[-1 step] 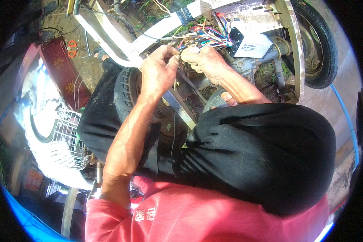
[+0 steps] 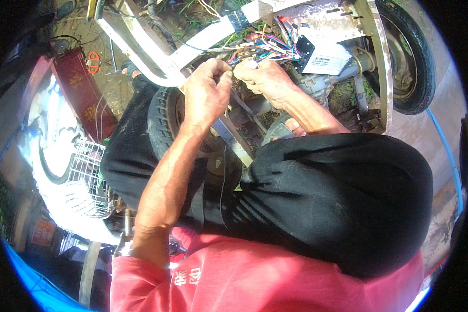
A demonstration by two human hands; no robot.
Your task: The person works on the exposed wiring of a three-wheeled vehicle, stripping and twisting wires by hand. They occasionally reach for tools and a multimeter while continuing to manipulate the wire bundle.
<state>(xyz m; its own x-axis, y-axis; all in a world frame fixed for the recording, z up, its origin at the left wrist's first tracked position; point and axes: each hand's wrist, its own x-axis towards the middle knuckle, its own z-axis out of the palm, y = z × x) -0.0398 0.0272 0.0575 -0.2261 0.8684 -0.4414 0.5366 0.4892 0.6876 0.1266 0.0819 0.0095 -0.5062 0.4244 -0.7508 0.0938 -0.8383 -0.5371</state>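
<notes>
Left hand [image 2: 205, 91] and right hand [image 2: 268, 78] pinch a small white connector [image 2: 248, 65] amid coloured wires [image 2: 268, 47], above a black tyre [image 2: 166, 122].

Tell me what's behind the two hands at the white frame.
Behind the left hand and right hand runs a bundle of coloured wires beside a black-and-white box. What the fingers pinch is covered.

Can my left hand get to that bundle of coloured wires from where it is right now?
Probably yes. The left hand is already at the edge of the coloured wires, beside the right hand, and nothing lies between them.
</notes>
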